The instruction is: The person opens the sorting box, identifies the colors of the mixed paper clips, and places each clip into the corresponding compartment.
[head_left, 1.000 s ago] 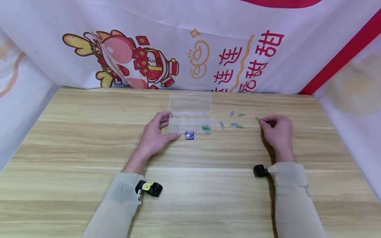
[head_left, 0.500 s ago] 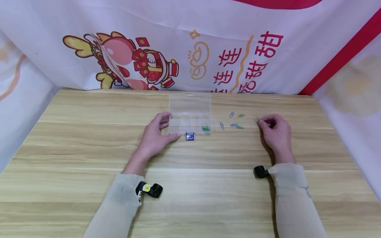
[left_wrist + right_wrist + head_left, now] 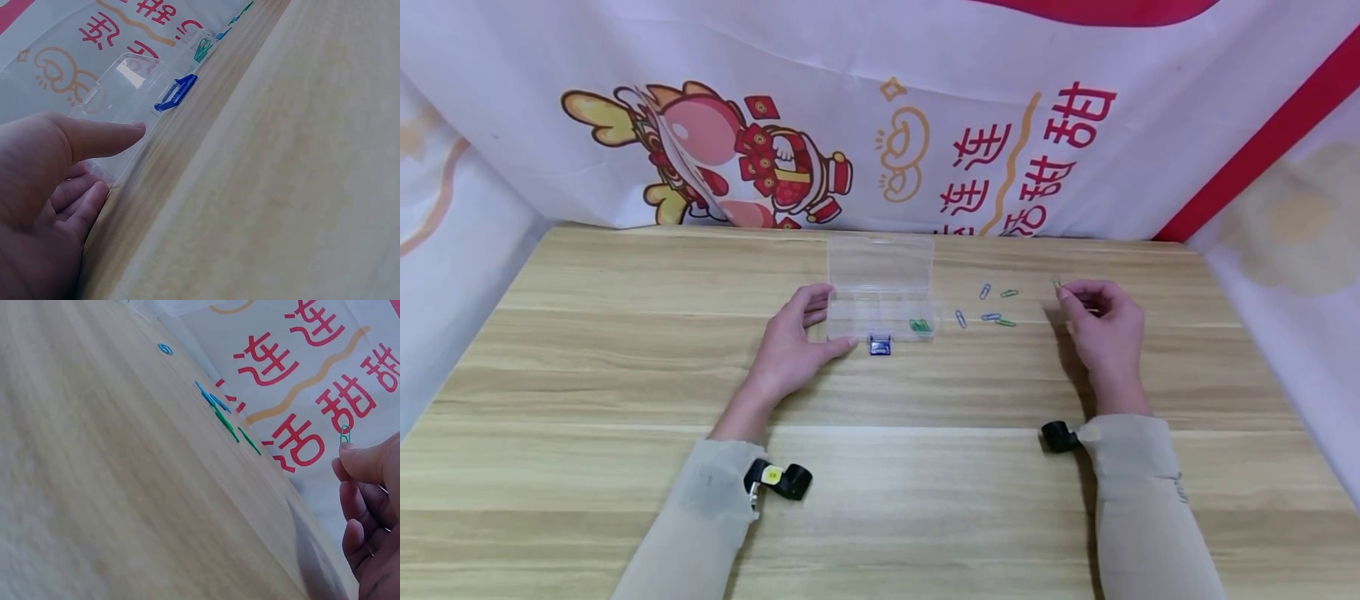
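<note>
So the right hand (image 3: 1105, 329) has a green paper clip (image 3: 345, 434) pinched between thumb and index fingertip, no gap left there, with the other fingers loosely curled and, as far as I can see, holding nothing. The clip's long axis runs pretty much upright in the right wrist view, looped end poking up past the thumb. The relation that matters most, I'd say, is clip to clear box (image 3: 866, 312): the box sits well over to the left of the pinch and slightly nearer the person, its long side running left-right. The batch of green clips (image 3: 921, 326) inside is in its front right compartment, so the end facing this hand. Between hand and box there are five loose ones on the table (image 3: 880, 500): two green, three blue, including an upper blue clip (image 3: 985, 292) and a lower blue clip (image 3: 961, 319) near the box. They lie flat, so probably not much of an obstacle; the box wall looks like the only real edge to clear. The lid (image 3: 880, 262) is tipped up at the back, and the blue latch (image 3: 880, 345) sticks out front. Left hand (image 3: 790, 342) grips the far left end, thumb along the front edge, so it's out of the way imo.
</note>
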